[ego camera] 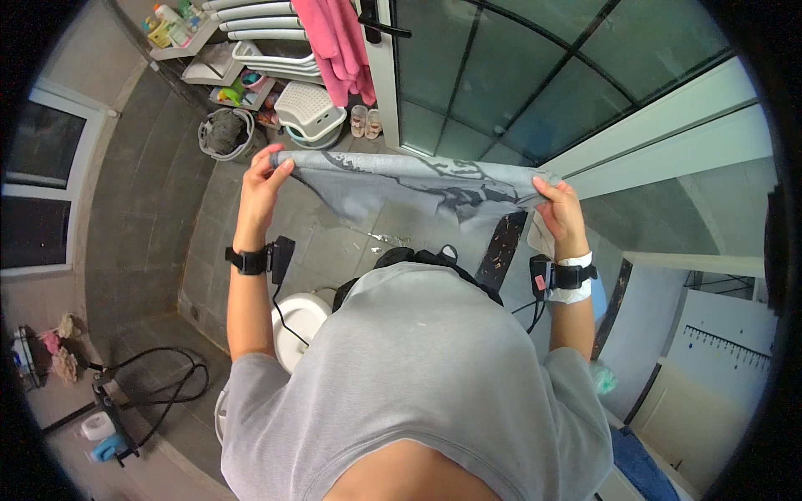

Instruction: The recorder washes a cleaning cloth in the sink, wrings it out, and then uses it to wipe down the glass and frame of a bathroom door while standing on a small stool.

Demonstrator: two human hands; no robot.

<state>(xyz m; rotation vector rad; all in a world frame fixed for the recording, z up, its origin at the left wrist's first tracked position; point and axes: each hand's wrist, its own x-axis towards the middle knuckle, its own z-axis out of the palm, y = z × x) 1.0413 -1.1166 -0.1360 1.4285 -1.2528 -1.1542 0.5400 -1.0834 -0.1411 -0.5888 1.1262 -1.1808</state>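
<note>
A light grey cloth with a dark printed pattern (407, 178) hangs stretched between my two hands, out in front of me. My left hand (264, 178) grips its left end, thumb on the near side, where a darker edge shows. At the right end, my right hand (559, 203) pinches the upper corner between thumb and fingers. The top edge runs nearly straight across, while the lower part droops in loose folds. What the cloth's far side looks like is hidden.
A glass door (501, 81) with a black handle stands beyond the cloth. Folded stools, a pink towel (332, 50) and a bucket with a dark cloth (227, 133) are at the back left. Wet floor tiles (351, 244) lie below; a white toilet (301, 325) is beside me.
</note>
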